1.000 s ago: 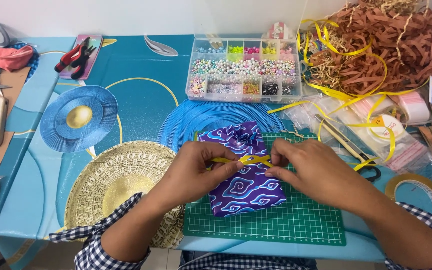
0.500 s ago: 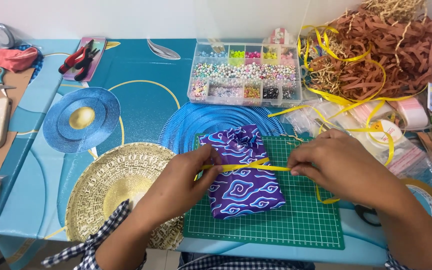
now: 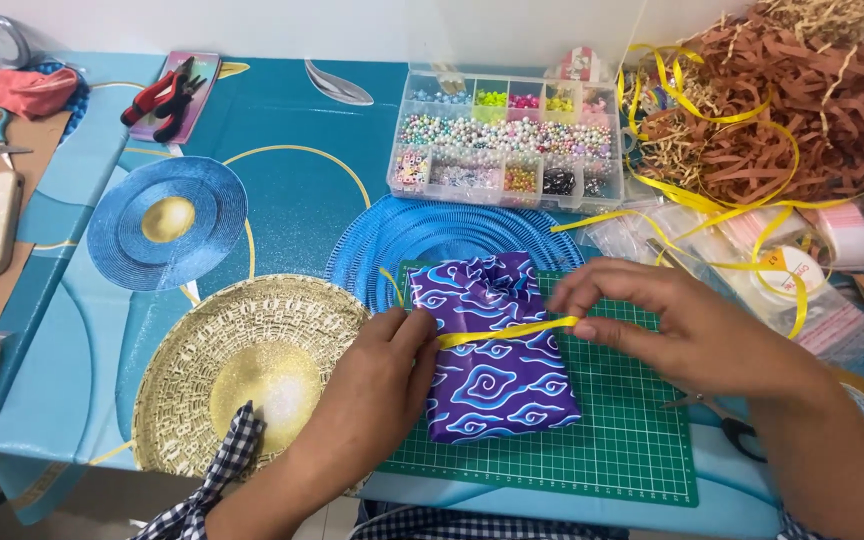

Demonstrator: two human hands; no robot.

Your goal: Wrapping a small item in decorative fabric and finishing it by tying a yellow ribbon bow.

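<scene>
The yellow ribbon (image 3: pixel 505 331) looks light, thin and slippery, best pinched near its ends. It crosses the purple wrapped parcel (image 3: pixel 492 345) on the green cutting mat (image 3: pixel 612 430) at the table's near edge. The left hand (image 3: pixel 377 385) and right hand (image 3: pixel 667 325) each pinch it.
</scene>
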